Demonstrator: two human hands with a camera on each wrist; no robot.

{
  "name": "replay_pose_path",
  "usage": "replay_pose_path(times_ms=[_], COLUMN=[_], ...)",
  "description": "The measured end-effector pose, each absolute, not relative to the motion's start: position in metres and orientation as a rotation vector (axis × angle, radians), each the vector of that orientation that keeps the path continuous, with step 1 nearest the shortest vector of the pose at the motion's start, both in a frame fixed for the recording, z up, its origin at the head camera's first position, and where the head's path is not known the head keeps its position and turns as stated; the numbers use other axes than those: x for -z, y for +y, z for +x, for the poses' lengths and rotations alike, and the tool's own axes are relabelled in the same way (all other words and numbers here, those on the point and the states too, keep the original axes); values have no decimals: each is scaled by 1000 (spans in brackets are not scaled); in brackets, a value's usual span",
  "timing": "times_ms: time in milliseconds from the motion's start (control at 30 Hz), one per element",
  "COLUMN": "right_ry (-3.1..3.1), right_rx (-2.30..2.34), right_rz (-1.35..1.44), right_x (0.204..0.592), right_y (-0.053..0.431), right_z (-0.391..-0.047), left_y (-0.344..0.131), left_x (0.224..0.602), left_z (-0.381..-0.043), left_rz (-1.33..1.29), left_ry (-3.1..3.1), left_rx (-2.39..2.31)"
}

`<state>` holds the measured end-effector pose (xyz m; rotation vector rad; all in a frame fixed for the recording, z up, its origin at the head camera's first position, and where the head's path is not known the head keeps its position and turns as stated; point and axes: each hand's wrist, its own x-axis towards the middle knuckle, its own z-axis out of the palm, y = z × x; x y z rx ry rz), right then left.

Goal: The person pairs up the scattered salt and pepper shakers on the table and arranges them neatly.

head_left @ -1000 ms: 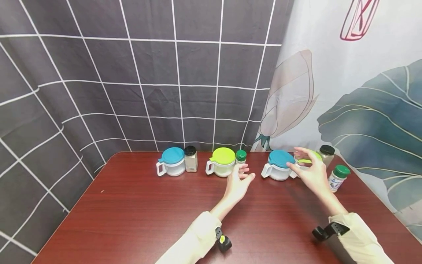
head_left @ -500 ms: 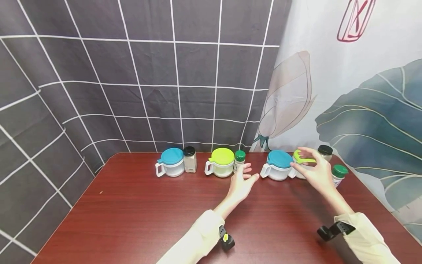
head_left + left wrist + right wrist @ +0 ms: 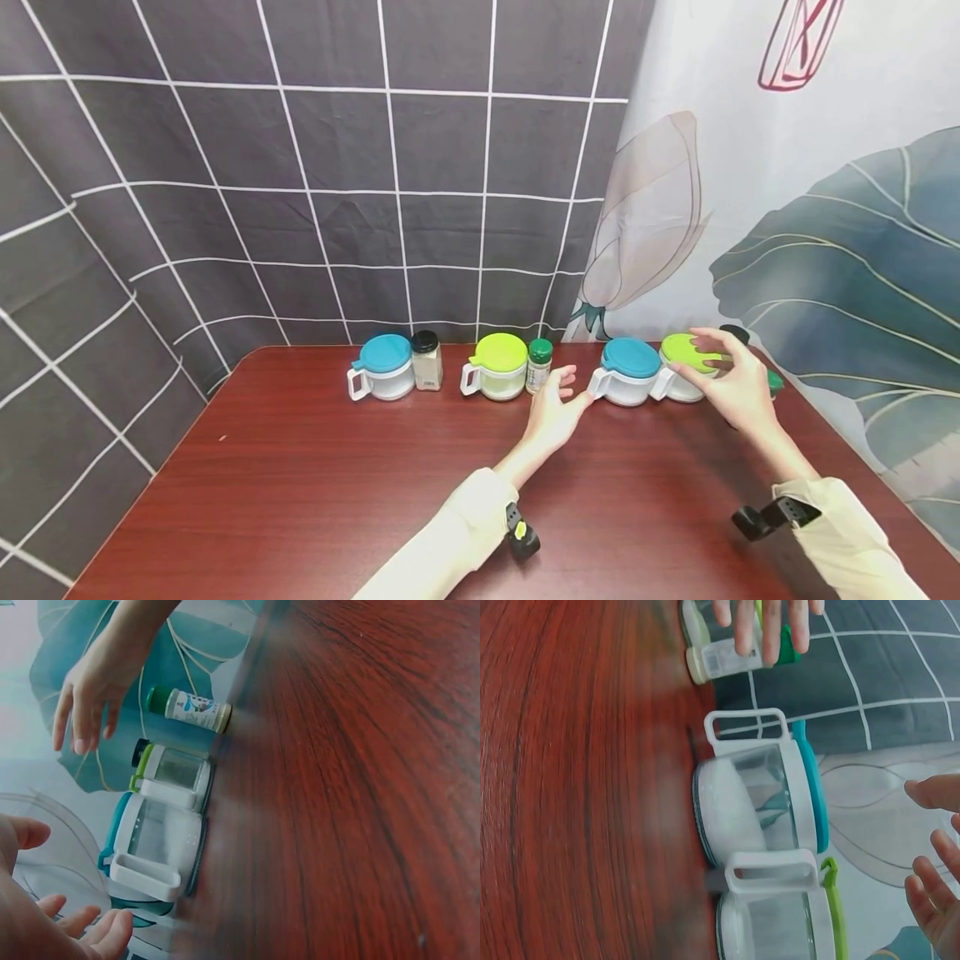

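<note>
My left hand (image 3: 555,414), fingers apart and holding nothing, hovers between a green-capped shaker (image 3: 537,377) and a blue-lidded seasoning jar (image 3: 628,371). In the left wrist view, a gap separates the left hand (image 3: 64,919) from that jar's white handle (image 3: 146,876). My right hand (image 3: 738,390) hangs in front of a lime-lidded seasoning jar (image 3: 681,379), its fingers loosely bent around air. The right wrist view shows the right hand (image 3: 936,881) apart from the jars' lids. Behind it, another green-capped shaker (image 3: 193,710) and a black-capped bottle (image 3: 738,334) are mostly hidden in the head view.
Farther left along the back edge stand a blue-lidded jar (image 3: 384,371), a black-capped bottle (image 3: 427,367) and a lime-lidded jar (image 3: 498,371). The reddish-brown table (image 3: 337,492) extends toward me. Dark grid cloth (image 3: 315,208) and a leaf-patterned curtain (image 3: 840,250) hang behind.
Both hands have drifted right relative to the jars. My right hand now covers more of the right-hand shaker, and the left shaker shows more fully. The jars stay in place; the head view has shifted slightly.
</note>
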<state>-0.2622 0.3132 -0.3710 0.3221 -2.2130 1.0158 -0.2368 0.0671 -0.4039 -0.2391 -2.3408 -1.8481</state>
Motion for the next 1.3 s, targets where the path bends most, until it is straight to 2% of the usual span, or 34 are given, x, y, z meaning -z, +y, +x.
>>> replay_pose_path(times_ms=[767, 1300], right_ry=[-2314, -2421], right_rx=[-1017, -1055], right_rz=[321, 217], right_x=[358, 350], right_y=[350, 377], right_z=[-264, -271], left_y=[79, 88], left_x=[407, 398], left_z=[-252, -258], left_rz=[-207, -199], left_ry=[-2397, -2459], left_rx=[1810, 1787])
